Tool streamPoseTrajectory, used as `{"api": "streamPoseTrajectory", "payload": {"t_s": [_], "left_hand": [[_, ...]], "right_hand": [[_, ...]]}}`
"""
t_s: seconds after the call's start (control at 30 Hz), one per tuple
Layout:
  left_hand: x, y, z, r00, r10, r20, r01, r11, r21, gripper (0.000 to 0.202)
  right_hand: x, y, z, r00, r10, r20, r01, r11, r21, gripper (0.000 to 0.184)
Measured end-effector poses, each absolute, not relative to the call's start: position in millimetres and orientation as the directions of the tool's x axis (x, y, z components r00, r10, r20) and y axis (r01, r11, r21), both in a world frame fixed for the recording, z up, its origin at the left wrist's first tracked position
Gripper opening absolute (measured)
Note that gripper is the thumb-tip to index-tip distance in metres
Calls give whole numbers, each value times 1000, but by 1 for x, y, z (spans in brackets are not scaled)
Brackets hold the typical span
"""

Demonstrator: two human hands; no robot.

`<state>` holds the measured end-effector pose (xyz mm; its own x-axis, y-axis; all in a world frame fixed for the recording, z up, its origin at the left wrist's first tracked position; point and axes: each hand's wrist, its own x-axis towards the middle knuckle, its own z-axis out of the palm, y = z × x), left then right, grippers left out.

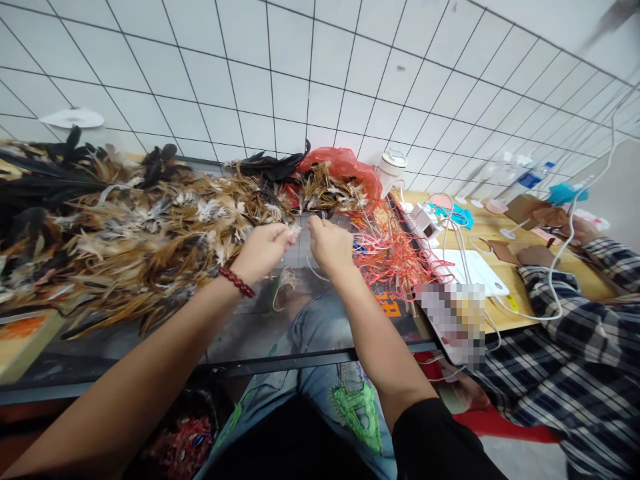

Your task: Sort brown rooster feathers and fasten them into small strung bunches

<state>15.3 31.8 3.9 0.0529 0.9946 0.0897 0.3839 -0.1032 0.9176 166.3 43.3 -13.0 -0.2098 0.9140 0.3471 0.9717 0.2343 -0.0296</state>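
Note:
My left hand (pixel 264 253), with a red bead bracelet (pixel 237 283) at its wrist, is closed in a pinch. Pale fluff like a small feather (pixel 295 231) shows at its fingertips. Just to the right, my right hand (pixel 331 245) is curled closed, and whatever it grips is too hidden to name. Both hands hover over a see-through tabletop (pixel 240 333). A big heap of brown, white and black feathers (pixel 165 233) spreads left of my left hand. Beyond my right hand, more brown feathers (pixel 330 190) lie against a red plastic bag (pixel 345 163).
Tangled red cords (pixel 395 257) lie right of my hands. Behind them stands a white lidded container (pixel 391 167). A power strip (pixel 423 223), cables and a white board (pixel 473 272) are on the wooden table. Another person in a plaid sleeve (pixel 575 313) works at the right.

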Motion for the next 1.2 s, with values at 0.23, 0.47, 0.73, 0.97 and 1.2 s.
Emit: {"api": "streamPoseTrajectory", "payload": {"t_s": [0.23, 0.47, 0.73, 0.97, 1.2], "left_hand": [[-4, 57, 2, -35, 999, -36, -288, 24, 957, 23], [4, 49, -20, 82, 995, -55, -280, 76, 957, 24], [-2, 47, -40, 2, 1000, -26, -13, 26, 1000, 22], [-5, 51, -52, 147, 987, 63, 447, -123, 886, 22], [3, 34, -29, 442, 893, 83, 231, -202, 952, 23]], "right_hand": [[202, 65, -21, 167, 900, 403, 882, 46, -468, 34], [181, 64, -28, -235, 722, 651, 647, 616, -449, 40], [182, 57, -27, -478, 815, 327, 770, 568, -291, 26], [182, 55, -21, -589, 675, 445, 615, 731, -294, 28], [180, 62, -34, -500, 741, 448, 472, 667, -576, 24]]}}
